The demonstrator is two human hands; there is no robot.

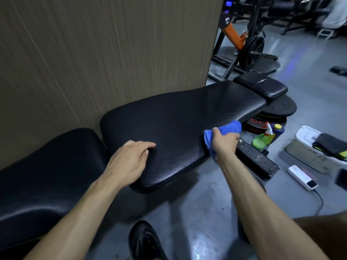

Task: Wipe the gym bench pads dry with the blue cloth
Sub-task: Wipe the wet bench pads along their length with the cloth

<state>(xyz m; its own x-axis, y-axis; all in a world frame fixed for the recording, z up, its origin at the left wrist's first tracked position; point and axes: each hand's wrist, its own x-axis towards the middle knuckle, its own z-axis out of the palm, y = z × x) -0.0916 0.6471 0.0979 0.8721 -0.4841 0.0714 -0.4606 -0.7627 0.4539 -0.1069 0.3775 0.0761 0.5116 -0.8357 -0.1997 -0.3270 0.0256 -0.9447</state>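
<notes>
Down at the bottom of the frame my black shoe (144,241) is planted on the floor. I am resting my left hand (129,156) flat and relaxed on the long pad (178,119) at centre. My right hand (224,141) is clutching the blue cloth (225,128) against that pad's right edge. I judge the wiping partway: the seat pad (47,175) at lower left and the small pad (261,85) at upper right are probably still waiting.

— Where's the blue cloth (223,135)?

— Bunched in the right hand (224,140), pressed against the right edge of the long back pad (178,124).

— And the other hand?

— The left hand (129,158) rests flat on that pad's near end, fingers relaxed, just beside the seat pad (50,171).

— Anything on the floor (206,212)?

— A green spray bottle (262,139) by the weight plates (279,107), right of the cloth.
</notes>
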